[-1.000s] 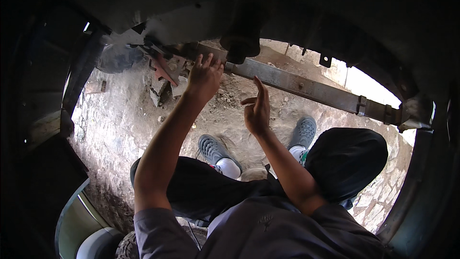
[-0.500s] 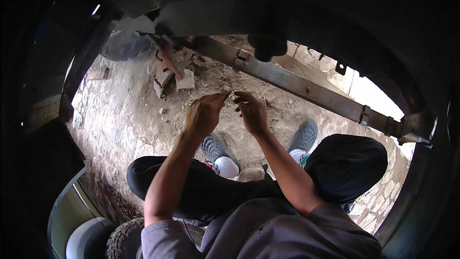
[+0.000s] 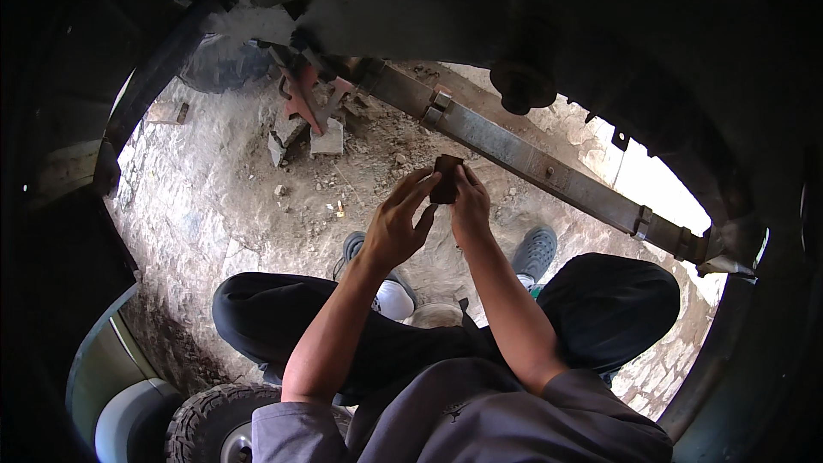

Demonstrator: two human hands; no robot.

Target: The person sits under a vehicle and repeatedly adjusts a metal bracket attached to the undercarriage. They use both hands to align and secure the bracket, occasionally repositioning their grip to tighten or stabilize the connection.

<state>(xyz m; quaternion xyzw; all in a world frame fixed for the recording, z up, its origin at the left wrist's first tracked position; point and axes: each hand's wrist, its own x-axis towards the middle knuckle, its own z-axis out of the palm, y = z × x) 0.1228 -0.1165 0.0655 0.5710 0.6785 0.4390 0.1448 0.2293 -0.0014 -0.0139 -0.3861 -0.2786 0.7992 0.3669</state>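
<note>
A small dark brown, roughly rectangular piece [image 3: 445,182] is held up in front of me; its exact kind cannot be made out. My right hand [image 3: 471,208] is closed on its right side, with fingertips along its edge. My left hand [image 3: 397,219] is beside its left edge, fingers stretched out and thumb apart. The left fingertips are at or against the piece; contact is hard to tell. Just beyond the hands, a long rusty metal bar with clamps, like a leaf spring [image 3: 514,154], runs slantwise from upper left to lower right.
Dark vehicle bodywork curves overhead and around me. A reddish metal stand [image 3: 302,101] is by broken concrete blocks [image 3: 327,139] at the far left. Rubble lies on the rough ground [image 3: 231,197]. A wheel [image 3: 210,416] is at lower left. A dark round part [image 3: 519,86] hangs above the bar.
The brown piece is now plainly visible in my right hand. Both hands have shifted slightly right, and the left fingers have spread from a more closed pose. The view has shifted a little.
</note>
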